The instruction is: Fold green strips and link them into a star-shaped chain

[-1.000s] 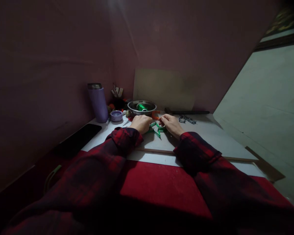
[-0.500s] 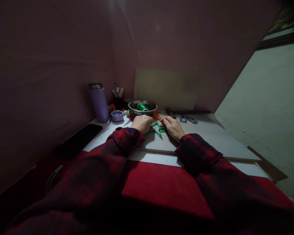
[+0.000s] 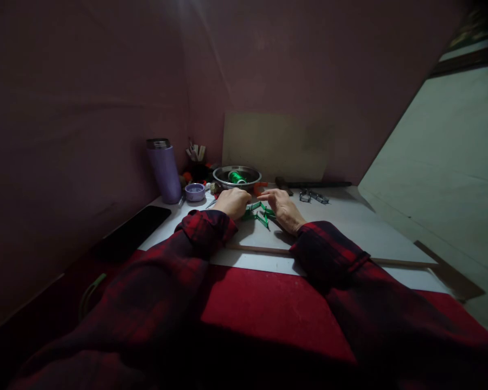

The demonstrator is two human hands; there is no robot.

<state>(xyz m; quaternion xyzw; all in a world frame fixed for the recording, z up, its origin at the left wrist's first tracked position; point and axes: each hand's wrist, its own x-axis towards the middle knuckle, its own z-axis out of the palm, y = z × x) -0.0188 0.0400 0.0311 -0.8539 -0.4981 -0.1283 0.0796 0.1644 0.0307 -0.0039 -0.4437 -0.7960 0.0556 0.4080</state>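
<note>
A small green piece made of wrapped sticks (image 3: 259, 214) lies on the white board (image 3: 341, 227) between my hands. My left hand (image 3: 233, 202) is curled, its fingers closed on the left end of the green piece. My right hand (image 3: 282, 208) rests on the right end, fingers bent and pinching near the piece's top. Both arms wear red plaid sleeves. Just behind the hands stands a metal bowl (image 3: 236, 176) with a spool of green thread (image 3: 236, 177) in it.
A purple tumbler (image 3: 165, 169) and a small purple lid (image 3: 194, 192) stand at the back left. A black phone (image 3: 135, 230) lies on the left edge. Metal clips (image 3: 315, 197) and a dark long tool (image 3: 315, 185) lie at the back right. Red cloth (image 3: 268, 309) covers the near side.
My right hand's fingers have shifted slightly up and left along the green piece. The view has drifted a little; my left hand stays in place.
</note>
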